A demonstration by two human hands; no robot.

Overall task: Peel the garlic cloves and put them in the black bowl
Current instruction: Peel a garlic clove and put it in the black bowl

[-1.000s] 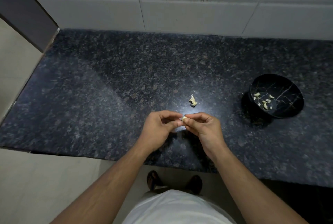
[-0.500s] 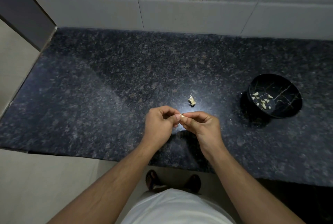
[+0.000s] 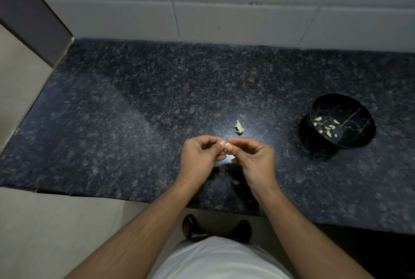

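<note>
A small pale garlic clove (image 3: 227, 146) is pinched between the fingertips of both hands, just above the dark granite counter (image 3: 134, 121). My left hand (image 3: 201, 158) grips it from the left and my right hand (image 3: 253, 159) from the right; most of the clove is hidden by my fingers. The black bowl (image 3: 342, 121) with gold veining stands to the right and holds several peeled cloves (image 3: 327, 127). A little heap of garlic skin and remains (image 3: 239, 127) lies on the counter just beyond my hands.
A white tiled wall (image 3: 224, 9) backs the counter. The counter ends at a dark vertical panel (image 3: 33, 13) on the left. The counter's front edge runs below my wrists, with the floor and my feet (image 3: 215, 227) underneath.
My hands have shifted slightly and my fingers have worked around the clove; both still pinch it. The bowl and the skin heap have not moved.
</note>
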